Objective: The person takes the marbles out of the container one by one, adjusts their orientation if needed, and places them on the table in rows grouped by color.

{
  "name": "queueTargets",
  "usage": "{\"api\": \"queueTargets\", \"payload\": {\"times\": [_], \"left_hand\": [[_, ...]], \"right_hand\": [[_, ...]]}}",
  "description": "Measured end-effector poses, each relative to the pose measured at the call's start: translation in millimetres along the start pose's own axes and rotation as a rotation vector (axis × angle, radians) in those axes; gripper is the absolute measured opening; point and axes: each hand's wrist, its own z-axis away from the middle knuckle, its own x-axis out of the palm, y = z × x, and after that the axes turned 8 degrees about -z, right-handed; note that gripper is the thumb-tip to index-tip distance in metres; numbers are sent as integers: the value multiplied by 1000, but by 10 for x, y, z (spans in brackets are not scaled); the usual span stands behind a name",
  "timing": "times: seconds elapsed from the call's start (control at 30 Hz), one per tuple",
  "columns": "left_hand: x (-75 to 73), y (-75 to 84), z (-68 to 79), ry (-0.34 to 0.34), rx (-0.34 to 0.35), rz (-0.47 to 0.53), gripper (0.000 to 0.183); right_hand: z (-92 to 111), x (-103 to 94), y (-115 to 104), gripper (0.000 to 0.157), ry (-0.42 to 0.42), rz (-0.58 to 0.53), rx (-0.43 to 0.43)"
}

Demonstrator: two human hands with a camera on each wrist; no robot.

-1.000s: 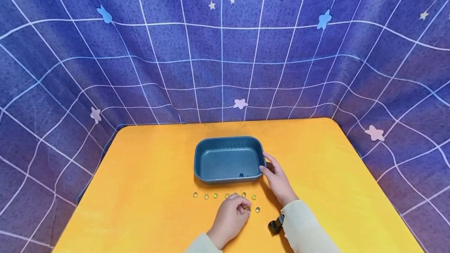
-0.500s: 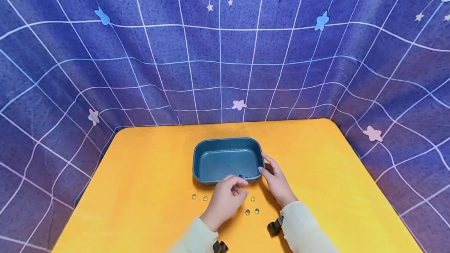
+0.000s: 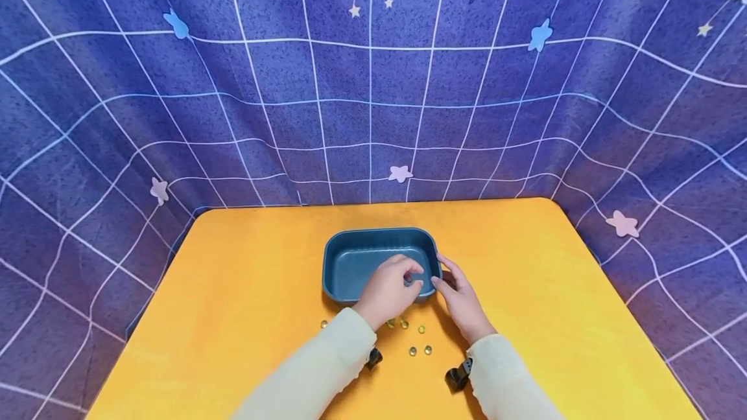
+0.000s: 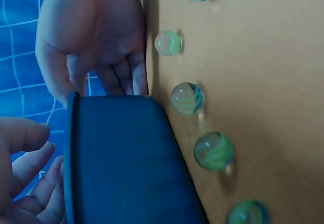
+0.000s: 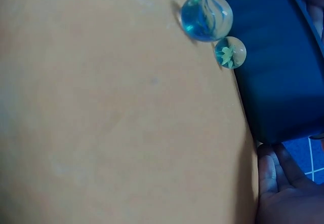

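the left hand hung, thumb apart, over the rectangular tub the right hand gripped; low release likely suited glass marbles.

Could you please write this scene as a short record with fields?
Surface: yellow table
Container: open blue bin
Items: several glass marbles on the table, in front of the bin
Left hand: over the bin, holding no visible marble
Right hand: touching the bin's right end
Bin contents: unclear, left hand blocks part
Backdrop: blue cloth with grid lines
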Motion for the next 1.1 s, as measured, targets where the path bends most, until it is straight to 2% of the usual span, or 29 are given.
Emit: {"api": "queueTargets", "payload": {"times": [0.2, 0.47, 0.67, 0.83, 1.1], "left_hand": [[86, -58, -193, -35, -10, 44, 17], [176, -120, -367, -144, -67, 58, 18], [244, -174, -421, -197, -96, 66, 17], [281, -213, -455, -252, -95, 58, 19], [305, -231, -511, -324, -113, 60, 8]], "right_hand": [[-36, -4, 74, 53, 8, 4, -30], [-10, -2, 42, 53, 7, -10, -15], [-1, -7, 30, 53, 5, -9, -12], [-24, -11, 56, 52, 11, -10, -11], [-17, -12, 43, 52, 5, -8, -4]]}}
